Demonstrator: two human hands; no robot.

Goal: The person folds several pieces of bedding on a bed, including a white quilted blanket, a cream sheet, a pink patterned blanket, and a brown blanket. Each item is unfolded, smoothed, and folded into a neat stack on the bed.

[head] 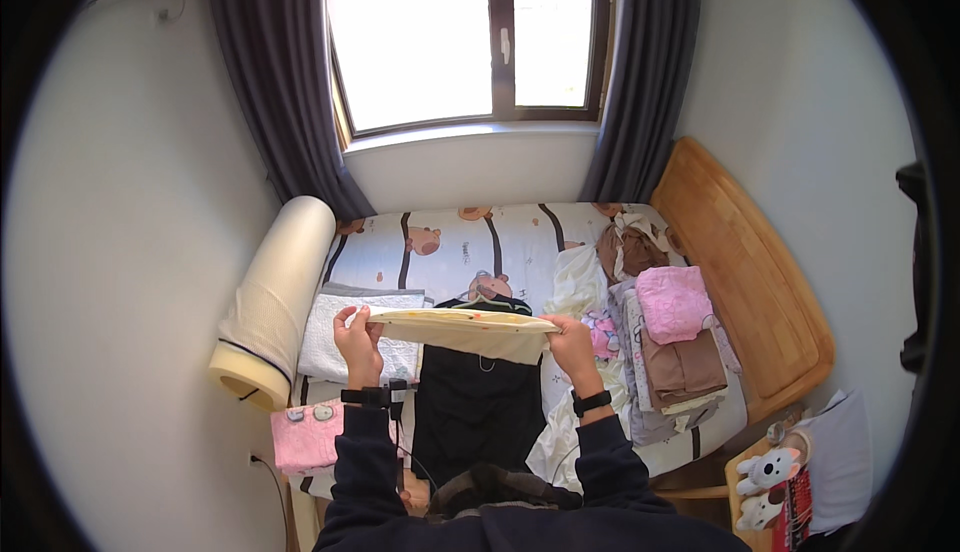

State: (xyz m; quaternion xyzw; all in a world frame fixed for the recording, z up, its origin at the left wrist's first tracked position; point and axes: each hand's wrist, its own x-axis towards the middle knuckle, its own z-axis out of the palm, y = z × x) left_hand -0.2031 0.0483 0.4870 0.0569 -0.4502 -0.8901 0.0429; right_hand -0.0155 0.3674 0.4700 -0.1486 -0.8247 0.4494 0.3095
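Observation:
A pale yellow folded cloth (465, 327) with small coloured marks along its upper edge is stretched level between my hands. My left hand (360, 345) pinches its left end between thumb and fingers. At the right end, my right hand (571, 349) grips the corner. Beneath the cloth, a black garment (480, 409) lies on the bed, with a light clothes hanger (484, 300) at its top and a small hook showing below the cloth. A white quilted folded textile (322, 345) lies beside my left hand. Crumpled pale cloth (577, 282) lies near my right hand.
A rolled foam mattress (274, 304) stands at the left. Pink folded fabric (304, 439) lies at the lower left. Folded brown fabric (682, 372) and a pink bundle (675, 303) top a stack beside the wooden headboard (750, 289). Plush toys (769, 469) sit at the lower right.

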